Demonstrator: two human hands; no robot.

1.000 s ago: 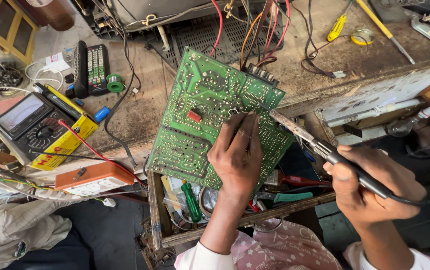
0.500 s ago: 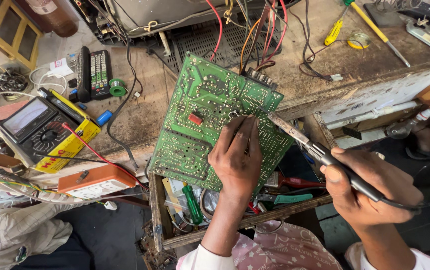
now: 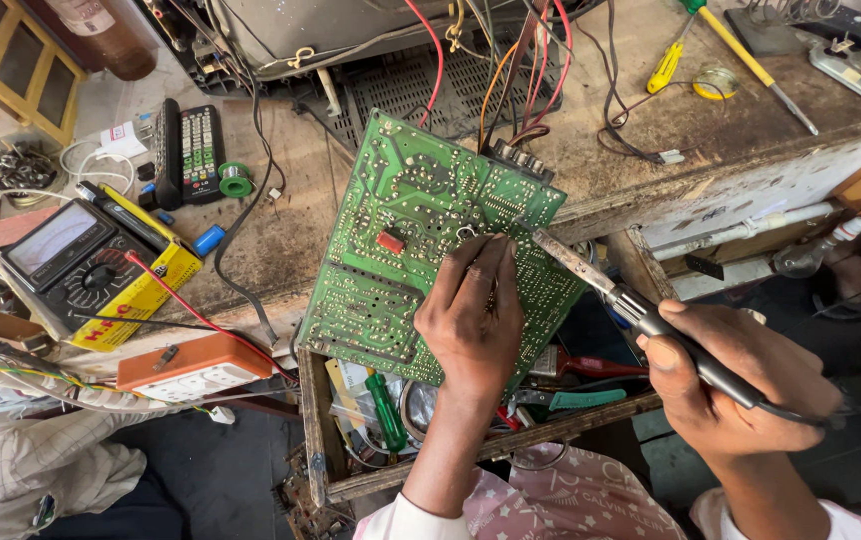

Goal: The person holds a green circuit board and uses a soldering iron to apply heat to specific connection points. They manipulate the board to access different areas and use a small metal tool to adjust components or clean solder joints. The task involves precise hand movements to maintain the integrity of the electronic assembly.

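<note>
- Bright, even daylight falls on the bench beyond the hands.
- Below the hands the space lies in dim shadow.
- Focus is sharp throughout; straight edges bend slightly toward the corners.

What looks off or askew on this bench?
The green circuit board sits tilted, propped half off the bench edge over an open drawer, steadied only by the left hand. The right hand holds a soldering iron to it. Loose wires trail behind.

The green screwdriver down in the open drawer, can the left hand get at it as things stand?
Probably not directly. The left hand is pressed on the circuit board, which overhangs the drawer. The green screwdriver lies partly under that board, so the hand would have to let go first.
</note>
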